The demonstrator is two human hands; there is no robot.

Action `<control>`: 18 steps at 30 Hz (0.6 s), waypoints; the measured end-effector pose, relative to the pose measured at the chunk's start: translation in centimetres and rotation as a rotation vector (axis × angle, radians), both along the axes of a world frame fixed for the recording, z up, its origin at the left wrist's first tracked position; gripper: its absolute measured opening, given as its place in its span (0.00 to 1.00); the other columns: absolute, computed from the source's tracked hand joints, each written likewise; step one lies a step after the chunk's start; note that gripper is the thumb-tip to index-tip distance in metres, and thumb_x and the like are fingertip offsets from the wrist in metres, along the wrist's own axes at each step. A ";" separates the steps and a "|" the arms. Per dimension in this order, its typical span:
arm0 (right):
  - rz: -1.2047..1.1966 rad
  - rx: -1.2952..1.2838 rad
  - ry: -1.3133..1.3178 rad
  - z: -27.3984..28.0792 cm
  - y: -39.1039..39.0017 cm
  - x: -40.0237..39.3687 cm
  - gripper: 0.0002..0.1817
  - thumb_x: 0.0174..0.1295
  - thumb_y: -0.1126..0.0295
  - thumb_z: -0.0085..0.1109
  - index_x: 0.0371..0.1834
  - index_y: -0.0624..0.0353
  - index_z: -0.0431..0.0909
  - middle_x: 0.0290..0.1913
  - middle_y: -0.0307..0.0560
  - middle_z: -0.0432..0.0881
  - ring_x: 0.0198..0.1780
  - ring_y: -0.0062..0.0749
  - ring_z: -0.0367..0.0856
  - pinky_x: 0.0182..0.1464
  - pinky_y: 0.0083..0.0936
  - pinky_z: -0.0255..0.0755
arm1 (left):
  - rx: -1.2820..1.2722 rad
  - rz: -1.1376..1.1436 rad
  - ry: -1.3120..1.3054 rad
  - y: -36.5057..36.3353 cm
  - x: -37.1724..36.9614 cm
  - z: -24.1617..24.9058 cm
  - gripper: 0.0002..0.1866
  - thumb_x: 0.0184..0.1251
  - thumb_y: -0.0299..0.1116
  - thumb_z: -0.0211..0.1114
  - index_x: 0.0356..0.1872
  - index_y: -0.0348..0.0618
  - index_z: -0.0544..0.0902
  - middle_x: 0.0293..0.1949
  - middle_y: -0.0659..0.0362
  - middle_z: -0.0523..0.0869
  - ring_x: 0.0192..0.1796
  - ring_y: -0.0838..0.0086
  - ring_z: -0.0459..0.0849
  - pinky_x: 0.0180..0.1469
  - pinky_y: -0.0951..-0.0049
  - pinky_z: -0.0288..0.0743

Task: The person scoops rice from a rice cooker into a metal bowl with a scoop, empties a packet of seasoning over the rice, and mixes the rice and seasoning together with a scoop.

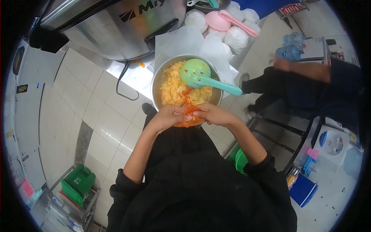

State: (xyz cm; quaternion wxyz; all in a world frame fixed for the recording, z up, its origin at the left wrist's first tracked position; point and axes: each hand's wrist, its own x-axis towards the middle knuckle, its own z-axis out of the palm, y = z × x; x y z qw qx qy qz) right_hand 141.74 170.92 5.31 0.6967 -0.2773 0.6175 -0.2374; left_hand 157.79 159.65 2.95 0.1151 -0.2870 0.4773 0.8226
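A metal bowl [154,87] of orange-yellow rice [172,89] stands at the table's near edge. In it rests a green ladle [195,73], its turquoise handle pointing right across the rim. Over the bowl's near side, my left hand [172,117] and my right hand [212,115] pinch a clear plastic bag with red-orange sauce [191,112] between them. Red sauce lies on the rice just beyond the bag. The fingers of both hands are closed on the plastic, thumbs close together.
A large steel cooker [112,31] stands at the upper left, its cable [119,83] hanging down. White wrapped bundles [235,38] and a pink ladle [217,21] lie behind the bowl. Another person's arm [305,69] is at the right. A green bin [78,183] stands lower left.
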 end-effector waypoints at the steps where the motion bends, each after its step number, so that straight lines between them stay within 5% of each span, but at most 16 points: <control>1: 0.002 -0.001 -0.002 0.1 0.1 0.1 0.13 0.64 0.65 0.45 0.36 0.65 0.75 0.26 0.36 0.75 0.27 0.16 0.70 0.28 0.15 0.67 | -0.001 0.002 -0.002 0.0 0.1 0.1 0.13 0.54 0.34 0.66 0.37 0.37 0.81 0.31 0.61 0.84 0.29 0.84 0.79 0.35 0.85 0.73; 6: -0.076 -0.275 -0.057 -1.8 0.9 0.5 0.16 0.66 0.62 0.42 0.36 0.65 0.73 0.29 0.38 0.74 0.34 0.18 0.68 0.37 0.18 0.64 | 0.029 0.087 -0.046 0.3 -0.2 0.9 0.12 0.59 0.38 0.62 0.35 0.39 0.81 0.27 0.63 0.83 0.27 0.85 0.78 0.31 0.86 0.71; 9: -0.118 -0.341 0.018 -2.5 1.4 1.2 0.16 0.66 0.61 0.42 0.35 0.65 0.73 0.26 0.38 0.72 0.30 0.19 0.68 0.32 0.19 0.64 | -0.092 0.006 -0.011 0.7 -0.1 0.3 0.12 0.63 0.37 0.57 0.33 0.38 0.80 0.22 0.65 0.79 0.23 0.85 0.74 0.27 0.84 0.68; 13: -0.047 -0.183 0.086 -1.8 1.0 1.3 0.17 0.66 0.61 0.41 0.33 0.65 0.73 0.22 0.37 0.70 0.25 0.21 0.67 0.27 0.21 0.63 | -0.502 -0.033 -0.087 2.2 -0.4 0.7 0.14 0.67 0.35 0.50 0.28 0.33 0.76 0.16 0.63 0.73 0.20 0.81 0.70 0.24 0.78 0.64; 18: -0.123 -0.036 -0.008 -0.7 0.3 2.1 0.19 0.67 0.59 0.39 0.26 0.62 0.71 0.16 0.35 0.65 0.18 0.20 0.63 0.21 0.20 0.58 | -0.636 -0.012 -0.166 3.1 -0.2 2.1 0.17 0.67 0.36 0.49 0.25 0.31 0.73 0.15 0.56 0.71 0.19 0.74 0.71 0.25 0.72 0.65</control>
